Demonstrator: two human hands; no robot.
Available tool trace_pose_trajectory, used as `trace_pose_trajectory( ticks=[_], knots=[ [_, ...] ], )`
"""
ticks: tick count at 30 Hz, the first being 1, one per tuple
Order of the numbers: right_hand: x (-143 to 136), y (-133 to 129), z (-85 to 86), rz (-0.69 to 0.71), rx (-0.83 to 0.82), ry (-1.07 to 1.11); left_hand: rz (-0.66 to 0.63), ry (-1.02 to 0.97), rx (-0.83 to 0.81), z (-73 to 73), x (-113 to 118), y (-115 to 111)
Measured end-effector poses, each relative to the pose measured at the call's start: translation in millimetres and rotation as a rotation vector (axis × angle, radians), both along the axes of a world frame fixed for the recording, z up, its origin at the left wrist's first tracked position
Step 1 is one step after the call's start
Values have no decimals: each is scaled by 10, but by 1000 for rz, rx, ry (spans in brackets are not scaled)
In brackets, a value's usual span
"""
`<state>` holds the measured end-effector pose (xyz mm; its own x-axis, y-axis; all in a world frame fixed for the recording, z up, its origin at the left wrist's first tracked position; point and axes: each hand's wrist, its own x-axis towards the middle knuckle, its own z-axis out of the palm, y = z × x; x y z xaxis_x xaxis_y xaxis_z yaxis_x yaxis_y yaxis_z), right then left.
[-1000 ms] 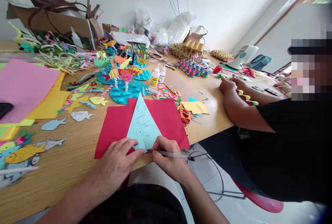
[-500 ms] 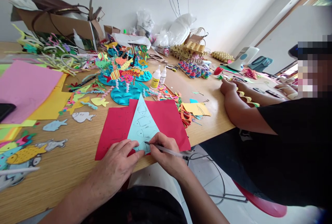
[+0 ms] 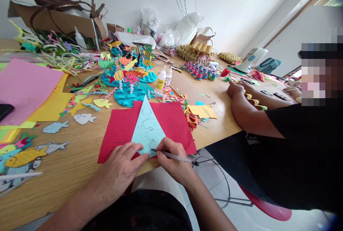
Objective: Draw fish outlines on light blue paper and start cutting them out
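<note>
A light blue paper triangle (image 3: pixel 148 125) lies over sheets of red paper (image 3: pixel 174 120) at the table's front edge. Fish outlines are drawn one above another on the blue paper. My left hand (image 3: pixel 124 159) rests open, its fingers flat on the lower left corner of the triangle. In my right hand (image 3: pixel 173 157) a pen (image 3: pixel 179 157) is gripped, its tip touching the lowest fish outline near the triangle's bottom edge.
Paper fish cutouts (image 3: pixel 26 156) lie at the left beside pink paper (image 3: pixel 29 88). Behind the red sheets stand blue-based fish models (image 3: pixel 128 93) and glue bottles (image 3: pixel 161 79). A co-worker's arms (image 3: pixel 252 109) rest on the table at the right.
My right hand and the pen tip have shifted slightly right and down along the lowest fish outline. My left hand stays in place on the paper.
</note>
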<state>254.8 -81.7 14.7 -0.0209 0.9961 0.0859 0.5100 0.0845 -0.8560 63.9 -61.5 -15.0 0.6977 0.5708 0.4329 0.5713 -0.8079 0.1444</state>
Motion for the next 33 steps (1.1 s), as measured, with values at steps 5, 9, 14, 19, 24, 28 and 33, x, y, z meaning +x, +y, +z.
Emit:
trace_pose_trajectory(
  ticks=[5, 9, 14, 19, 24, 28, 33],
  knots=[
    [10, -52, 10, -1, -6, 19, 19, 9, -31, -32, -2, -12],
    [9, -78, 22, -3, -38, 30, 14, 5, -46, -58, -8, -9],
    [6, -79, 32, -3, -56, 48, 3, 3, -47, -60, -7, -1],
    [4, -73, 26, -7, -32, 29, 0, 3, -49, -44, -3, -14],
    [7, -76, 34, 10, -36, 45, 2, -2, -45, -37, 0, -13],
    [5, -71, 26, -13, -33, 97, -1, -3, -41, -50, -3, -8],
    [-15, -63, -17, -48, -17, 127, 18, -3, -33, -46, 0, -9]
  ],
)
